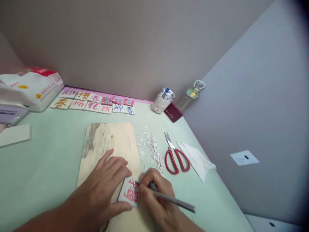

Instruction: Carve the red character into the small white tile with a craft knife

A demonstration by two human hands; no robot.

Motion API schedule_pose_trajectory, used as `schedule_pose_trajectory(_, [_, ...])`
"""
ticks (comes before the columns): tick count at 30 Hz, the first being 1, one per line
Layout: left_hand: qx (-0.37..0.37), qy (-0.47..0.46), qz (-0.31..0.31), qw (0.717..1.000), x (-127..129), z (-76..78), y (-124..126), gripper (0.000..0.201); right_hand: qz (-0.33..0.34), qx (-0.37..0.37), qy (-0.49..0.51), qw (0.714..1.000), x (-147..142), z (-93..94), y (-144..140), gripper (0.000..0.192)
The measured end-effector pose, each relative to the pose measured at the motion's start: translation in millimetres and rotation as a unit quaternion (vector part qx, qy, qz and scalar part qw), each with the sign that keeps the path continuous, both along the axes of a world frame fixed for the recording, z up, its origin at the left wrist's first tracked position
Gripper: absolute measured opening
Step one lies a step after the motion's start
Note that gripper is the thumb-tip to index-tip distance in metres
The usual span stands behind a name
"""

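On the pale wooden board point(109, 141), the left hand point(103, 183) lies flat, its grip spread open, fingers pinning a small white tile with red strokes point(129, 190). Just right of it, the right hand point(156, 193) has its grip closed around a thin grey metal carving knife point(169, 198), tip touching the tile. Beyond lie white chips point(153, 149) and red-handled scissors point(176, 156).

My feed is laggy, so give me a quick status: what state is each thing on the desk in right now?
left hand: flat, pressing the small block down
small block: on the wooden board, red character partly carved
right hand: gripping the carving knife
carving knife: tip on the block
wooden board: flat on desk
scissors: closed, lying flat
can: open, upright
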State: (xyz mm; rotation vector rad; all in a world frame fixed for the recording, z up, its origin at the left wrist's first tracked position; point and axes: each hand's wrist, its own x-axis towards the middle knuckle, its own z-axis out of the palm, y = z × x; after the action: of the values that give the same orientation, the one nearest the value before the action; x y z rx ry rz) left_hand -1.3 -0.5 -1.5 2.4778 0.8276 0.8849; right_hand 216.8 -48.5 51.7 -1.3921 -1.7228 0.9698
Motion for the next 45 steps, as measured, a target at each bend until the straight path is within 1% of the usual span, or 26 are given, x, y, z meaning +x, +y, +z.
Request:
schedule_pose_trajectory(2, [-0.006, -0.002, 0.000, 1.000, 1, -1.2, 0, 0.058, 0.010, -0.013, -0.019, 1.000, 0, 8.2, 0, 0.019])
schedule_pose_trajectory(5, [-0.011, -0.002, -0.001, 1.000, 1, -2.4, 0, 0.061, 0.011, -0.005, -0.021, 1.000, 0, 16.4, 1, 0.019])
schedule_pose_trajectory(9, [-0.013, 0.007, 0.002, 1.000, 1, -1.5, 0, 0.060, 0.014, -0.029, -0.021, 0.999, 0, 18.6, 0, 0.018])
schedule_pose_trajectory(12, [-0.015, 0.008, 0.004, 1.000, 0, -0.9, -1, 0.058, 0.011, -0.030, -0.008, 0.999, -1, 18.6, 0, 0.017])
schedule_pose_trajectory(15, [-0.021, 0.006, 0.004, 1.000, 0, -0.6, -2, 0.059, 0.017, -0.044, -0.010, 0.999, 0, 15.7, -1, 0.018])
schedule_pose_trajectory(17, [-0.021, 0.007, 0.004, 1.000, -1, 0.0, -2, 0.061, 0.013, -0.046, -0.009, 0.999, 1, 9.7, -1, 0.018])
schedule_pose_trajectory(21, [-0.027, 0.021, 0.015, 0.999, 0, 0.8, 0, 0.067, 0.001, -0.024, 0.012, 1.000, 4, -8.3, -3, 0.017])
schedule_pose_trajectory(24, [-0.026, 0.007, 0.009, 1.000, 0, -0.6, 2, 0.068, -0.011, -0.002, 0.017, 1.000, 3, -15.8, -2, 0.017])
schedule_pose_trajectory(28, [-0.042, -0.008, -0.006, 0.999, -1, -0.7, 0, 0.062, -0.025, 0.018, 0.013, 0.999, 0, -14.8, 0, 0.018])
schedule_pose_trajectory(30, [-0.057, -0.004, -0.013, 0.998, -1, 1.3, -2, 0.052, -0.028, 0.023, 0.011, 0.999, -1, -13.9, 1, 0.018])
schedule_pose_trajectory(33, [-0.060, 0.011, -0.027, 0.998, -1, 4.0, -3, 0.036, -0.031, 0.030, 0.008, 0.999, -2, -14.5, 0, 0.018])
schedule_pose_trajectory(35, [-0.054, 0.019, -0.042, 0.997, 0, 3.9, -3, 0.030, -0.033, 0.033, 0.003, 0.999, -3, -15.5, -1, 0.018])
schedule_pose_trajectory(39, [-0.048, 0.014, -0.064, 0.997, 0, 1.2, 0, 0.033, -0.033, 0.043, -0.008, 0.999, -5, -16.0, -2, 0.018])
schedule_pose_trajectory(43, [-0.055, 0.003, -0.065, 0.996, 0, 1.3, 3, 0.035, -0.038, 0.050, -0.005, 0.998, -8, -14.3, -2, 0.019])
schedule_pose_trajectory(45, [-0.062, -0.001, -0.064, 0.996, 0, 2.2, 3, 0.036, -0.028, 0.053, -0.008, 0.998, -8, -12.7, -2, 0.019])
